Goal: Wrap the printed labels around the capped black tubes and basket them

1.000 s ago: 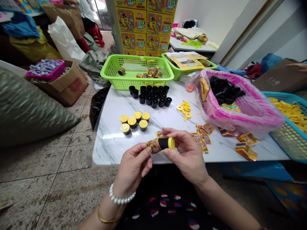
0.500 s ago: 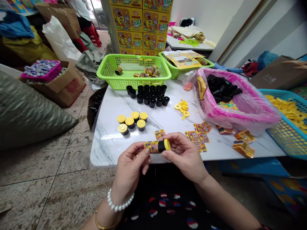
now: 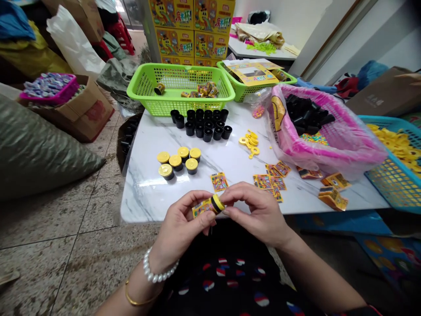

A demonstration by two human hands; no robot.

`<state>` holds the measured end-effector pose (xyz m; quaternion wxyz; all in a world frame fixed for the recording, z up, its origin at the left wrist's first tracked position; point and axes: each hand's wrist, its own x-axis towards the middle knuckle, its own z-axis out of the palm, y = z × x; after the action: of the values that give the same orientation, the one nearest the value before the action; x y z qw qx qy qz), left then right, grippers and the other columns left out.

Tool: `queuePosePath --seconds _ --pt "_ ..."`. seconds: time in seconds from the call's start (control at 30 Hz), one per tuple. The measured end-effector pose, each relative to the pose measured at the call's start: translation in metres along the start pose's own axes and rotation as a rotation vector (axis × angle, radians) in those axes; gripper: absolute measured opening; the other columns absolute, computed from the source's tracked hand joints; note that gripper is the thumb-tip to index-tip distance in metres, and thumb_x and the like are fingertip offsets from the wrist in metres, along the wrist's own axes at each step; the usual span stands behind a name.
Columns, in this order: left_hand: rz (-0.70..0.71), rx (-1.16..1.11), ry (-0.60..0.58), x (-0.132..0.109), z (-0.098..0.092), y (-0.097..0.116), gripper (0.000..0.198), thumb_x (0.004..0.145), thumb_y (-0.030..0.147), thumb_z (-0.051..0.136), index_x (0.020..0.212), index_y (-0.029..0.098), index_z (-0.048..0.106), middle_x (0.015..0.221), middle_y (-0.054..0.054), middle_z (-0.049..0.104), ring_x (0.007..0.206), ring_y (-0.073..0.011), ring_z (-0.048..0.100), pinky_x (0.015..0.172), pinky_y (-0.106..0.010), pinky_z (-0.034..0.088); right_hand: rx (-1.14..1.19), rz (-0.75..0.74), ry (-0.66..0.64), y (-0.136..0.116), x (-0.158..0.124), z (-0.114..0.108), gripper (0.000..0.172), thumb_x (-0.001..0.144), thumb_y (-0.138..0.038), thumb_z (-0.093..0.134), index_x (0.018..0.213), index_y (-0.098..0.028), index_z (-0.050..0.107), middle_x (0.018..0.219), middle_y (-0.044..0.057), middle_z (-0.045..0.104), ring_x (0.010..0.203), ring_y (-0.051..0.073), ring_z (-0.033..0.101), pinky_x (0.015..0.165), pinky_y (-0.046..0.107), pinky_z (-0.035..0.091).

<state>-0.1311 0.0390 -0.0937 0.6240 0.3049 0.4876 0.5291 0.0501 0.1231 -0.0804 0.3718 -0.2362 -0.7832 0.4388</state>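
Black cup [image 3: 215, 204], yellow-capped, part wrapped in a printed label [image 3: 200, 210], held just above the front edge of the marble worktop [image 3: 141, 197]. Fingers [image 3: 238, 196] of left hand [image 3: 179, 228] and right hand [image 3: 259, 215] clamped on it from both sides. Farther along the worktop: capped cups [image 3: 175, 162], open black cups [image 3: 199, 128], loose labels [image 3: 268, 181], green basket [image 3: 154, 68]. Speckled stone floor [image 3: 39, 267] left of it. Wrists angled inward; pearl bracelet [image 3: 158, 273] on left wrist.
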Motion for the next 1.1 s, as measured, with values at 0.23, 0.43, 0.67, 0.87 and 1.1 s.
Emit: queuePosePath --seconds 0.23,0.43,0.67,0.87,1.1 --pt "-0.037 -0.036 -0.043 0.002 -0.002 0.001 0.039 0.077 0.027 0.082 0.110 0.017 0.064 0.079 0.000 0.069 0.065 -0.0094 0.061 0.055 -0.018 0.051 -0.098 -0.203 -0.115 0.001 0.003 -0.011 0.026 0.085 -0.009 0.069 0.110 -0.018 0.069 0.107 0.010 0.071 0.101 0.018 0.068 0.090 0.033 0.057" --pt "0.069 -0.004 0.031 0.001 0.000 -0.001 0.024 0.081 0.021 0.078 0.102 0.019 0.067 0.083 0.000 0.072 0.069 -0.0080 0.063 0.064 -0.016 0.053 -0.038 -0.088 -0.014 0.008 -0.004 0.001 0.030 0.084 -0.015 0.072 0.112 -0.022 0.067 0.103 0.007 0.070 0.093 0.018 0.070 0.084 0.032 0.062" --pt "0.275 0.146 0.047 0.001 0.003 0.008 0.025 0.077 0.014 0.078 0.101 0.020 0.072 0.096 -0.002 0.073 0.087 -0.0119 0.068 0.080 -0.018 0.054 0.071 0.033 0.069 0.014 -0.012 0.012 0.030 0.082 -0.015 0.074 0.110 -0.021 0.066 0.102 0.008 0.070 0.093 0.019 0.072 0.082 0.032 0.063" --pt "0.153 0.170 0.046 0.002 0.001 0.005 0.023 0.078 0.020 0.079 0.101 0.019 0.073 0.082 -0.002 0.073 0.066 -0.0109 0.065 0.064 -0.020 0.054 -0.007 -0.127 0.113 0.016 -0.011 0.011 0.030 0.076 -0.011 0.078 0.104 -0.020 0.071 0.099 0.009 0.074 0.086 0.019 0.073 0.072 0.030 0.064" --pt "0.300 0.303 -0.010 0.001 -0.005 0.002 0.024 0.082 0.016 0.075 0.104 0.025 0.073 0.101 -0.003 0.070 0.093 -0.0158 0.066 0.085 -0.024 0.053 0.628 0.656 0.067 0.009 -0.014 0.027 0.027 0.073 -0.033 0.084 0.086 -0.014 0.068 0.069 0.003 0.075 0.055 0.013 0.071 0.057 0.024 0.062"
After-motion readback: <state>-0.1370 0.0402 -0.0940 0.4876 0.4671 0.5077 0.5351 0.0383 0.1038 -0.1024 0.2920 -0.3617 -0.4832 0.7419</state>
